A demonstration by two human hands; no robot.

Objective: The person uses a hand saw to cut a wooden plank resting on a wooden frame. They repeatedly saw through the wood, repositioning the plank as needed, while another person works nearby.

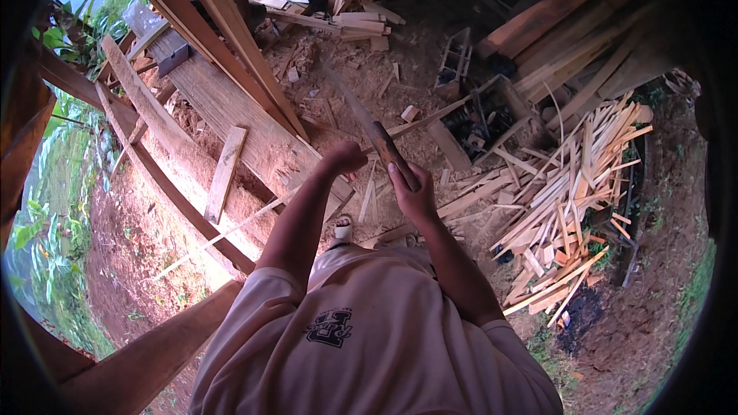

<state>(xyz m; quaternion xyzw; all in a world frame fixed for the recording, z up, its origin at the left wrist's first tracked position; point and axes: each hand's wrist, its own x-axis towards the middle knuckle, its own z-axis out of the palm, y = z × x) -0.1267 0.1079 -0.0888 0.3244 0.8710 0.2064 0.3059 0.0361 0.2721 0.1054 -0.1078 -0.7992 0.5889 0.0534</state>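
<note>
Lying in the grip of the right hand (416,198): long tool (376,130), one, with a brown handle and a narrow grey blade. The hand is closed around the handle's near end; the blade points forward and to the left, away from the body.

Left hand (344,158), one: just left of the handle, fingers curled in; whether it touches the tool or holds anything cannot be told.

Surroundings, counted:
- Plank desk (219,84), one, left of the tool, sawdust upon it.
- Dark block (174,60), one, on the desk's far part.
- Short board (226,174), one, slanting at the desk's near side.
- Wooden box (448,146), one, right of the tool, dark items inside, not countable.
- Offcut pile (573,192), one, farther right; pieces too many to count.
- White footwear (343,228), one showing.
</note>
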